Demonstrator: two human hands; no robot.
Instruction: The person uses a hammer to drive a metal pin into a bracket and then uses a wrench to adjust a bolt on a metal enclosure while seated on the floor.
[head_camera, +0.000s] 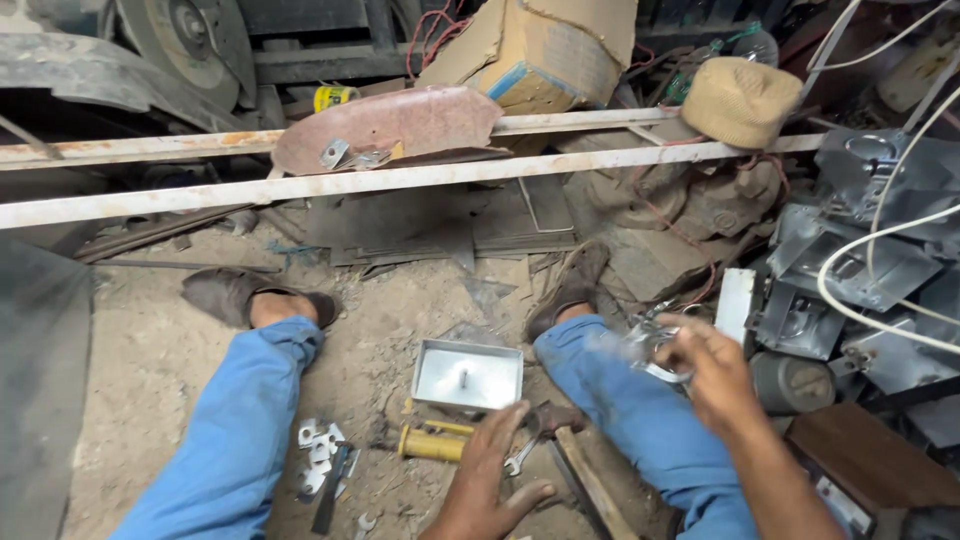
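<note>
While the person sits on the dirt floor (150, 370) with legs spread, a shallow metal tray (467, 374) lies between the knees — the handiest landmark. Left hand (492, 478) hangs just below the tray, fingers (507, 430) loosely spread and holding nothing, tips close to a yellow-handled tool (432, 444) and a small spanner (520, 457) lying beside a hammer (560, 440); tools sit there, I judge, to stay within reach. Right hand (712, 368), right of the tray and above the thigh, has its fingers curled round a blurred cluster of small metal brackets (650, 345) — raised off the floor, seemingly for sorting. More loose brackets (318, 452) lie left of the tray, below the knee. Grey metal boxes (850, 260) are stacked far right of it.
</note>
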